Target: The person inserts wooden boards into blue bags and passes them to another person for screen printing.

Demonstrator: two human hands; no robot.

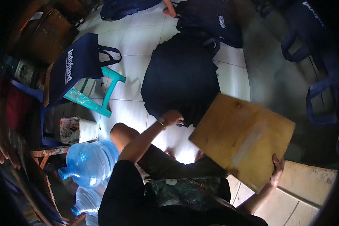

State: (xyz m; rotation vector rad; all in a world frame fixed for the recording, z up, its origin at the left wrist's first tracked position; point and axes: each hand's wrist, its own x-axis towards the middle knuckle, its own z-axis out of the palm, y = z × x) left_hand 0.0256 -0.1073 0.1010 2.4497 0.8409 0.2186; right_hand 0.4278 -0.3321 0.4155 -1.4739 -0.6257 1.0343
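Observation:
A pile of dark navy fabric bags [180, 75] lies on the tiled floor in front of me. My left hand [173, 118] reaches to the pile's near edge, its fingers closed on the dark cloth there; whether they pinch a handle or a bag's edge I cannot tell. In my right hand [278, 171] is a flat, yellowish-brown wooden board [248, 137], gripped at its lower right edge. The board is held tilted, its far left corner beside the pile, and a pale worn streak runs down its middle.
A navy tote bag [73, 67] lies over a board by a turquoise plastic stool [109, 92]. Blue water jugs [92, 162] and a stained white bucket [79, 130] stand at my left. Another person's hand [5, 150] shows far left. More navy bags [211, 22] lie farther off.

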